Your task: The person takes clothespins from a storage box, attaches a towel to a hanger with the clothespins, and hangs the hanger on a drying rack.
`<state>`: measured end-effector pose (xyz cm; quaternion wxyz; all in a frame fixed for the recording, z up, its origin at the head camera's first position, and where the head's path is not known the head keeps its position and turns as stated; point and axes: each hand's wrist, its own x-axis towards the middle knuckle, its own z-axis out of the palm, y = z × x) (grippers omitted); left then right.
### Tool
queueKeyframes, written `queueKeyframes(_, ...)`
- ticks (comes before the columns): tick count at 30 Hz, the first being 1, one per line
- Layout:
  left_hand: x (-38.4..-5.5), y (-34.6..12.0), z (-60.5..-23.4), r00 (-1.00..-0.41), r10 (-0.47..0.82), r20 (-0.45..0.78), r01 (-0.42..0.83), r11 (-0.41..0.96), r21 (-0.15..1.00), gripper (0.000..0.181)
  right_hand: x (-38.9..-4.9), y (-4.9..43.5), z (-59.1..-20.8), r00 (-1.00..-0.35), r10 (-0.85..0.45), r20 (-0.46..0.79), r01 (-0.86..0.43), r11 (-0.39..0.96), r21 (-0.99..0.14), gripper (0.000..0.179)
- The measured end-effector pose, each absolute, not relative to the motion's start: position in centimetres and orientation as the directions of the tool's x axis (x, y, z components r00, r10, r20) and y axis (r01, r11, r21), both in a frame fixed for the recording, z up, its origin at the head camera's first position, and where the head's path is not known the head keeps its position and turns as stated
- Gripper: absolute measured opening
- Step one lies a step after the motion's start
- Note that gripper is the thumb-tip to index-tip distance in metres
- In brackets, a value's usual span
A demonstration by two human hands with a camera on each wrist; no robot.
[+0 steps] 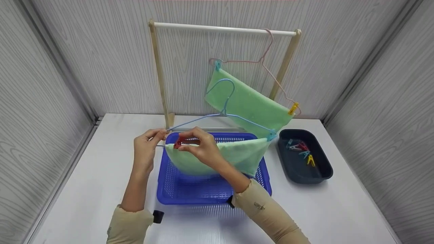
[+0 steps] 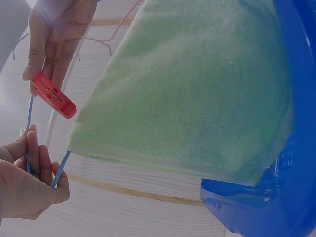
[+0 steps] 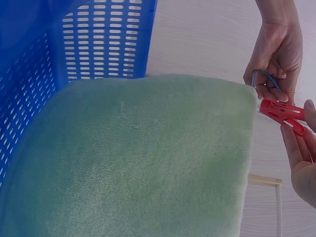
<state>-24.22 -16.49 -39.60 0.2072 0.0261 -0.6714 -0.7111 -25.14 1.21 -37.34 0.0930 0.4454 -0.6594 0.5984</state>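
My left hand [image 1: 146, 149] grips the left end of a blue wire hanger [image 1: 200, 118]. A light green towel [image 1: 223, 154] hangs from that hanger, its far corner held by a light blue clothespin [image 1: 271, 135]. Between the thumb and fingers of my right hand [image 1: 203, 149] is a red clothespin [image 1: 177, 143], pinched at its handles close to the towel's upper left corner. In the left wrist view the red clothespin [image 2: 53, 95] sits just off the towel's edge [image 2: 79, 133], with the left hand [image 2: 29, 177] around the hanger's bent end.
Beneath the towel stands a blue basket [image 1: 213, 195]. A dark bin [image 1: 305, 173] with several clothespins is at the right. Behind, a rack's white bar [image 1: 223, 27] carries a pink hanger [image 1: 276, 79] with another green towel [image 1: 251, 101] clipped by blue and yellow clothespins.
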Motion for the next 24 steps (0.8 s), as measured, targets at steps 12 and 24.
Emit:
queueKeyframes(12,-24.1,-16.4,-39.6,-0.917,-0.324,0.235,0.259,-0.033,0.965,0.021,-25.4,-0.3,-37.5,-0.479,-0.435,0.763,-0.828,-0.065,-0.557,0.023)
queueKeyframes(24,-24.1,-16.5,-39.8,-0.923,-0.320,0.212,0.234,-0.029,0.972,0.019,-27.9,-1.3,-39.8,-0.437,-0.437,0.786,-0.879,0.025,-0.475,0.013)
